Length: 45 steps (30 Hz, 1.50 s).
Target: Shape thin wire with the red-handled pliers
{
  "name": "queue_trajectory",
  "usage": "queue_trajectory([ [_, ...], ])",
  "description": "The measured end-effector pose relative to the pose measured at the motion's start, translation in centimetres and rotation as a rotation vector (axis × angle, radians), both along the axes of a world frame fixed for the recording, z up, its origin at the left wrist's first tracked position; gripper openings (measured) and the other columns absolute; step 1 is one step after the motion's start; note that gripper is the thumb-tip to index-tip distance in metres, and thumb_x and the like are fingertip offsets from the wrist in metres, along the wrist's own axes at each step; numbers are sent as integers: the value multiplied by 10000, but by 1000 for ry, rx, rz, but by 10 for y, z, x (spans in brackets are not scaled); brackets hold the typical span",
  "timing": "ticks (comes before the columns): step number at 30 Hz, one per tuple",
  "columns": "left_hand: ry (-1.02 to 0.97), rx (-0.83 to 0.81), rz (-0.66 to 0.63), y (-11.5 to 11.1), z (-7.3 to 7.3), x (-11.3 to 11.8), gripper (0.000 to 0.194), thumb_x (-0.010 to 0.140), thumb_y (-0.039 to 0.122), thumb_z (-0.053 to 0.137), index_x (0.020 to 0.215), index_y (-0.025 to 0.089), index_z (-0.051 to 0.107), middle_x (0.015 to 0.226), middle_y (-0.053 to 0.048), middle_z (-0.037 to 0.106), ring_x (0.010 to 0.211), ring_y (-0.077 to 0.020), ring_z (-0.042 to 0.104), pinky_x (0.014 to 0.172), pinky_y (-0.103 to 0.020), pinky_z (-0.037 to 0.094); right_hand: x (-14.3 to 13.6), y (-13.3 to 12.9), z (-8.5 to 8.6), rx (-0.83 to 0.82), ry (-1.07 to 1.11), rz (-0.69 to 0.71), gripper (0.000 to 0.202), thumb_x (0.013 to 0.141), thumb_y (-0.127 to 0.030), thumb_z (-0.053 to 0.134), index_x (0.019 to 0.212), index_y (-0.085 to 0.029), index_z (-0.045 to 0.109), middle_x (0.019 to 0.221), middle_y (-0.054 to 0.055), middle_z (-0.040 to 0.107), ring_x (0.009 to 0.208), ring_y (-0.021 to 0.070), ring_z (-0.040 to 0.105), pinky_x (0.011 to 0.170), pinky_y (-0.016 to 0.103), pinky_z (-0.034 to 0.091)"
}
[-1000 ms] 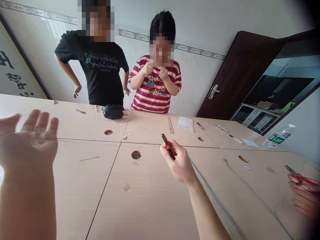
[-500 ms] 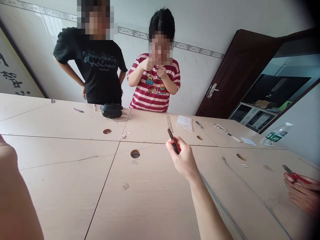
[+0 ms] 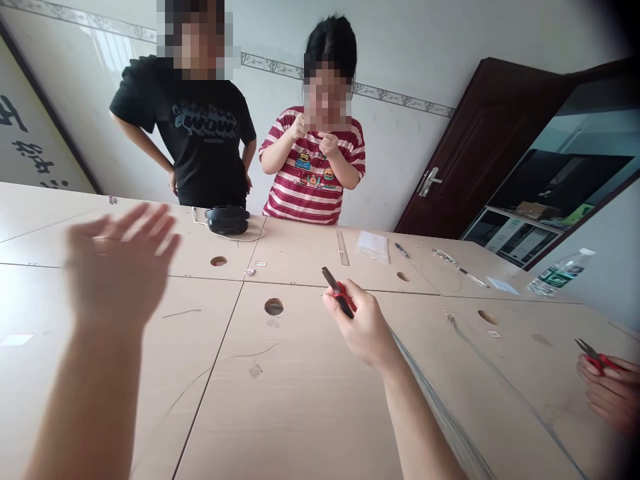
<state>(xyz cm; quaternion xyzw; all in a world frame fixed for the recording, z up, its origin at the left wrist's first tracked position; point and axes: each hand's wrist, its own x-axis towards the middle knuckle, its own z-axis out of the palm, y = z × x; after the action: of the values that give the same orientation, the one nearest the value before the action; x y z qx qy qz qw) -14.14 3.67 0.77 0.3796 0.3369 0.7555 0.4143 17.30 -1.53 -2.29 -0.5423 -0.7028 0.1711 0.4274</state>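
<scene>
My right hand (image 3: 357, 327) is wrapped round red-and-black pliers (image 3: 340, 293), their dark jaws pointing up and to the left above the table. My left hand (image 3: 123, 263), blurred by motion, is raised over the left part of the table with its fingers spread and nothing visible in them. Between the two, a thin wire (image 3: 200, 375) curves across the table joint. A short piece of wire (image 3: 181, 313) lies just right of my left hand. Beside my right forearm runs a bundle of long thin wires (image 3: 435, 393).
Across the table (image 3: 300, 427) stand two people, one holding something small up in both hands. At the right edge another person's hand (image 3: 613, 393) holds red-handled pliers (image 3: 595, 357). Black headphones (image 3: 227, 220), a ruler (image 3: 343, 248), a plastic bag (image 3: 373, 245) and a bottle (image 3: 561, 272) are along the far side.
My left hand has swung into view at the left, fingers spread. The long thin wire has shifted nearer to me. My right hand keeps the pliers, their jaws tipped slightly more to the left.
</scene>
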Motion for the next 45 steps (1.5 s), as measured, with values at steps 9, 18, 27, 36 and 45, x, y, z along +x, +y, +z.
queue_trajectory([
  [9, 513, -158, -977, -9, -28, 119, 623, 883, 688, 313, 1235, 296, 647, 1439, -51, 514, 1413, -278, 333, 1161, -492, 199, -7, -18, 11, 7, -9, 137, 126, 909, -290, 504, 812, -210, 517, 791, 14, 583, 728, 155, 538, 649, 258, 406],
  [18, 692, -146, -1719, -16, -42, 132, 611, 806, 579, 609, 1279, 192, 607, 1244, -141, 657, 949, -288, 710, 855, -416, 529, -3, -19, 15, 28, 29, 104, 163, 930, -306, 496, 797, -214, 495, 756, -5, 556, 704, 141, 515, 678, 263, 418],
  [27, 521, -184, -1651, -52, -18, 130, 633, 738, 748, 509, 686, 167, 753, 676, -148, 739, 731, -348, 721, 569, -424, 571, -1, -15, 11, 27, 61, 71, 161, 916, -328, 509, 803, -213, 510, 753, -7, 556, 660, 132, 502, 610, 250, 393],
  [36, 8, -129, -563, -53, 11, 108, 486, 843, 650, 423, 751, 283, 729, 907, -72, 760, 963, -331, 700, 741, -487, 590, -5, -18, 12, 5, 69, 104, 148, 919, -310, 500, 804, -218, 511, 752, -12, 548, 701, 140, 509, 644, 256, 388],
  [45, -143, 118, -248, -17, -4, 116, 394, 950, 468, 377, 1073, 256, 685, 1375, -43, 581, 1344, -227, 450, 1112, -393, 384, -12, -23, 14, 19, 28, 148, 154, 918, -284, 496, 782, -214, 478, 761, 1, 541, 709, 145, 503, 642, 260, 382],
])
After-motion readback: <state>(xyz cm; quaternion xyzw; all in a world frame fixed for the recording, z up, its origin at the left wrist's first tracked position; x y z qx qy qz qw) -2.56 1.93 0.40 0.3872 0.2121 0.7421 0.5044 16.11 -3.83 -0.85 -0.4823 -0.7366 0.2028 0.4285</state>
